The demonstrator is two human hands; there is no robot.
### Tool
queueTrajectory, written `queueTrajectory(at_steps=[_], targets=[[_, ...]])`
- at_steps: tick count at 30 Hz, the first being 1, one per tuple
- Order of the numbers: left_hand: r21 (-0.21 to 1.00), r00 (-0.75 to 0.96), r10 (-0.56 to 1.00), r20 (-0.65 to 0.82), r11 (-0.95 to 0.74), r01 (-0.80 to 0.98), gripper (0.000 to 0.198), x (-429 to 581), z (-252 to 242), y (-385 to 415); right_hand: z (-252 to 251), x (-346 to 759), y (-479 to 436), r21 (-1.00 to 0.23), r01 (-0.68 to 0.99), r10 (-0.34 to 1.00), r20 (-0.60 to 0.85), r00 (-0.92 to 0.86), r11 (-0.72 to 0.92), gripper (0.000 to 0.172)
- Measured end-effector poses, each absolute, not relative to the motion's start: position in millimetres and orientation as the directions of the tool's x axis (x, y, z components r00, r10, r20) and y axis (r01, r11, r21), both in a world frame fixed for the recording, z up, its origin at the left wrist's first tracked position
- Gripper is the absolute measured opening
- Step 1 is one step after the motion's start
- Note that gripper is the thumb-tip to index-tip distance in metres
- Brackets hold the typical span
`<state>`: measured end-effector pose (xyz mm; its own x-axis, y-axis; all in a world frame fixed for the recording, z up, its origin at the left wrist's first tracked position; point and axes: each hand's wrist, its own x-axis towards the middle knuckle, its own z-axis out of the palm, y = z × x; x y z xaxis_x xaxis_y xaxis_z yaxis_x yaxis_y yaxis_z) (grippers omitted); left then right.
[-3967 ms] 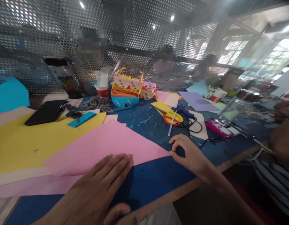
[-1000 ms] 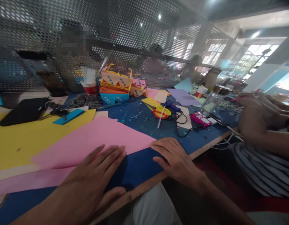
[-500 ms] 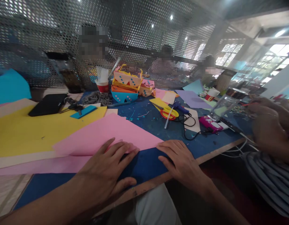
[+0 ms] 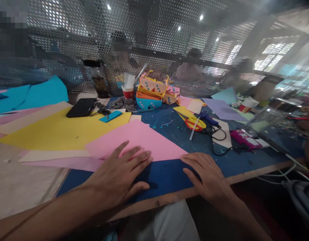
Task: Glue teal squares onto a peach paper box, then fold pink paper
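A folded sheet of pink paper point(image 4: 141, 137) lies before me on the blue table top point(image 4: 167, 174), its long folded edge towards me. My left hand point(image 4: 121, 167) rests on the near part of the sheet, fingers spread and thumb out over the blue surface. With its fingertips, my right hand point(image 4: 207, 174) touches the pointed right corner of the sheet; its fingers are stretched out side by side and the thumb stands apart. Under the pink sheet's left side lie a large yellow sheet point(image 4: 56, 134) and paler pink sheets.
Red-handled scissors point(image 4: 194, 125) and a blue glue gun point(image 4: 208, 118) lie beyond my right hand, near a magenta device point(image 4: 244, 140) and a glass jar point(image 4: 268, 115). Decorated paper crafts point(image 4: 149, 102), a paper cup point(image 4: 128, 92), a phone point(image 4: 81, 107) and keys point(image 4: 101, 108) stand farther back.
The view has swung left, so everything sits farther right in the picture. The left hand's fingers have spread wider on the pink paper. The right hand stays at the paper's corner.
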<state>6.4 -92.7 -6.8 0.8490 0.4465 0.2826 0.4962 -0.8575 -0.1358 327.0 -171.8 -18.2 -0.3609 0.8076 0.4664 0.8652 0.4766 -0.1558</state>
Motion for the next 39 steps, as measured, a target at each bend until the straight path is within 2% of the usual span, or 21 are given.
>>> queueTrajectory(at_steps=[14,23,32,39], targets=[[-0.126,0.834,0.467,0.293,-0.846,0.518,0.072,-36.0,-11.5,-92.3,-14.2,325.1,-173.2,-0.191,0.870,0.833,0.436,-0.339,0.454,0.029],[-0.170,0.821,0.499,0.276,-0.816,0.553,0.066,-56.1,-3.0,-98.3,-16.7,327.4,-171.7,-0.184,0.865,0.829,0.431,-0.356,0.467,0.030],[-0.158,0.793,0.535,0.290,-0.791,0.591,0.063,-81.4,-4.1,-101.5,-19.4,329.7,-171.7,-0.184,0.867,0.832,0.427,-0.354,0.464,0.031],[-0.228,0.780,0.557,0.287,-0.751,0.620,0.062,-110.2,-18.9,-103.6,-19.2,330.3,-171.2,-0.176,0.864,0.821,0.444,-0.358,0.472,0.032]])
